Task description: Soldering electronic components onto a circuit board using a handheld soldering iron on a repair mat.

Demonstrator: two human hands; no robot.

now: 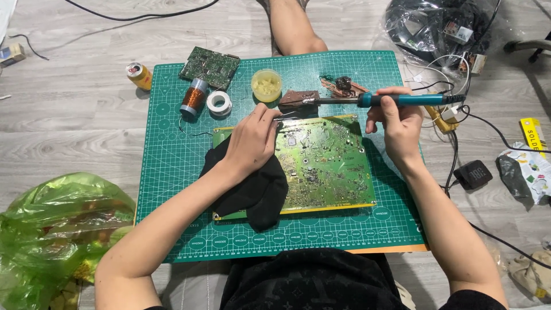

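We grip the soldering iron [396,100] in our right hand [397,123] by its cool teal handle; our left hand [252,140] pinches tweezers [287,116] over the stiff, fragile circuit board [324,163] lying on the cutting mat [172,166].

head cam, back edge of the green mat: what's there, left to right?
Drink can → small circuit board → copper wire spool → white solder roll → yellow tub → soldering iron, held in the right hand.
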